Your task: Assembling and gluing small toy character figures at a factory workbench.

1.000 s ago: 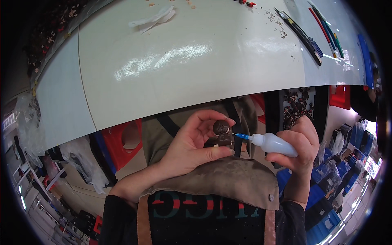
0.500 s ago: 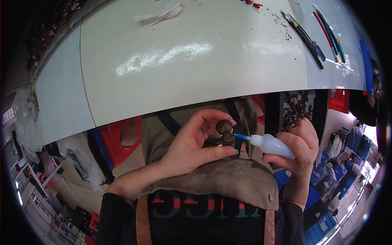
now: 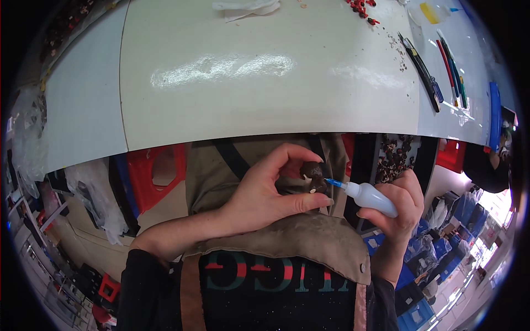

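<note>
My left hand (image 3: 262,190) is closed around a small dark brown figurine (image 3: 314,172), with thumb below and fingers above. The figurine has two rounded parts and a few pale spots. My right hand (image 3: 404,203) grips a translucent white squeeze bottle (image 3: 372,198), held tilted with its thin blue nozzle (image 3: 335,183) pointing left. The nozzle's tip is at the figurine's right side; whether it touches cannot be made out. Both hands are above my lap, just in front of the table edge.
Ahead lies a pale table (image 3: 221,105) with a crumpled white tissue (image 3: 248,7), small red and black pieces (image 3: 362,10), a black utility knife (image 3: 422,74) and several slim brushes or pens (image 3: 452,69). A tray of dark small pieces (image 3: 395,157) is below the table edge. A red stool (image 3: 157,176) stands left.
The figurine has been turned in my left hand, its pale spots now facing differently. The bottle's nozzle stays beside it. The whole view has shifted slightly, showing more of the table's far right.
</note>
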The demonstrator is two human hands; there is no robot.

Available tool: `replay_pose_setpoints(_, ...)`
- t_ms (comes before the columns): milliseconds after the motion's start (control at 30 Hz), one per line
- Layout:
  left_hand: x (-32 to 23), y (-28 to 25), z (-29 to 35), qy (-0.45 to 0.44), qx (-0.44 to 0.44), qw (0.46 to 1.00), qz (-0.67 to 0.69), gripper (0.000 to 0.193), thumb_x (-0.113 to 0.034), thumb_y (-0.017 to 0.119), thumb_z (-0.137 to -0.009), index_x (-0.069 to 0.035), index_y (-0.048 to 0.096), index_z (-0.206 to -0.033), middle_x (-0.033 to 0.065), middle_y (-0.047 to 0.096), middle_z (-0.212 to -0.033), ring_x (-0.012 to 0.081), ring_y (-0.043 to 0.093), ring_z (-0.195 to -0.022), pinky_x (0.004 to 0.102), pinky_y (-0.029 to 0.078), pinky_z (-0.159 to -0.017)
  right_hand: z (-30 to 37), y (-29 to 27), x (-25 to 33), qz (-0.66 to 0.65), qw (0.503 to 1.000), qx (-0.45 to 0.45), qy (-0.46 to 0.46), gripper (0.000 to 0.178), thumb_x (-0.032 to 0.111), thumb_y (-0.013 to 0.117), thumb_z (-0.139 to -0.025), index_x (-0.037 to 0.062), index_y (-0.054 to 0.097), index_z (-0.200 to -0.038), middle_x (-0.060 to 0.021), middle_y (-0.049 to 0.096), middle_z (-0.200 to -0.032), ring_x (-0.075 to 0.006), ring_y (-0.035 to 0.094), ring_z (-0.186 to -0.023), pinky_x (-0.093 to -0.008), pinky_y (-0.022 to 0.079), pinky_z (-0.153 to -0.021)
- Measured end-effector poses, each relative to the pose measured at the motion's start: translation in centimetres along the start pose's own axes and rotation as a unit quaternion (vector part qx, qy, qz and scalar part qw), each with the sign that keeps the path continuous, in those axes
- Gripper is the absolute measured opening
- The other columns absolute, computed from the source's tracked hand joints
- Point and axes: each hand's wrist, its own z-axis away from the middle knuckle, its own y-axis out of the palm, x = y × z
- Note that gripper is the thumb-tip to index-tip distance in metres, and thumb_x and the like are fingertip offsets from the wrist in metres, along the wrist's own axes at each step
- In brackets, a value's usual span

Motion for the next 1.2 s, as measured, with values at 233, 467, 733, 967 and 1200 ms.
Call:
replay_pose_setpoints(233, -0.3, 0.2, 0.2, 0.019, -0.027, 0.999, -0.002, 0.051, -0.025, 0.079, -0.074, -0.005, 0.052, -0.112, 0.0015, 0.057, -0.098, 0.0101, 0.054, -0.091, 0.0265, 0.046, -0.082, 0.3, -0.1, 0.2, -0.003, 1.000, 0.009, 0.007, 0.057, 0.053, 0.074, -0.059, 0.0015, 0.060, -0.078, -0.0047, 0.049, -0.064, -0.0190, 0.044, -0.058, -0.0294, 0.032, -0.050)
replay_pose_setpoints(467, -0.8, -0.3, 0.3, 0.002, 0.001, 1.000, 0.005, 0.048, -0.019, 0.075, -0.077, -0.005, 0.051, -0.116, 0.0013, 0.056, -0.099, 0.0076, 0.054, -0.088, 0.0232, 0.046, -0.079, 0.5, 0.3, 0.2, -0.007, 1.000, 0.012, 0.010, 0.058, 0.055, 0.073, -0.060, 0.0012, 0.060, -0.078, -0.0054, 0.052, -0.066, -0.0191, 0.046, -0.058, -0.0289, 0.034, -0.050)
replay_pose_setpoints(733, -1.0, 0.1, 0.7, 0.031, 0.001, 0.999, -0.031, 0.045, -0.015, 0.075, -0.078, -0.005, 0.053, -0.116, 0.0009, 0.056, -0.100, 0.0064, 0.055, -0.087, 0.0223, 0.047, -0.077, 1.3, 0.4, 0.3, -0.006, 1.000, 0.004, 0.025, 0.058, 0.057, 0.071, -0.062, 0.0030, 0.060, -0.079, -0.0052, 0.056, -0.065, -0.0178, 0.047, -0.057, -0.0281, 0.034, -0.050)
replay_pose_setpoints(967, -1.4, 0.2, 0.3, 0.002, 0.004, 1.000, -0.021, 0.046, -0.014, 0.076, -0.076, -0.006, 0.054, -0.116, 0.0012, 0.057, -0.099, 0.0060, 0.054, -0.085, 0.0213, 0.046, -0.075, 1.4, 0.5, 0.0, -0.026, 0.999, -0.011, 0.042, 0.058, 0.057, 0.072, -0.061, 0.0034, 0.059, -0.078, -0.0053, 0.057, -0.065, -0.0178, 0.048, -0.056, -0.0276, 0.035, -0.050)
replay_pose_setpoints(1200, -3.4, 1.1, -0.1, 0.089, -0.014, 0.989, -0.118, 0.043, -0.013, 0.077, -0.074, -0.004, 0.056, -0.112, 0.0013, 0.060, -0.087, 0.0069, 0.057, -0.075, 0.0215, 0.048, -0.067, 1.1, -0.6, -1.3, -0.097, 0.994, -0.017, 0.038, 0.053, 0.055, 0.075, -0.060, 0.0043, 0.064, -0.073, -0.0038, 0.057, -0.063, -0.0185, 0.051, -0.055, -0.0290, 0.037, -0.051)
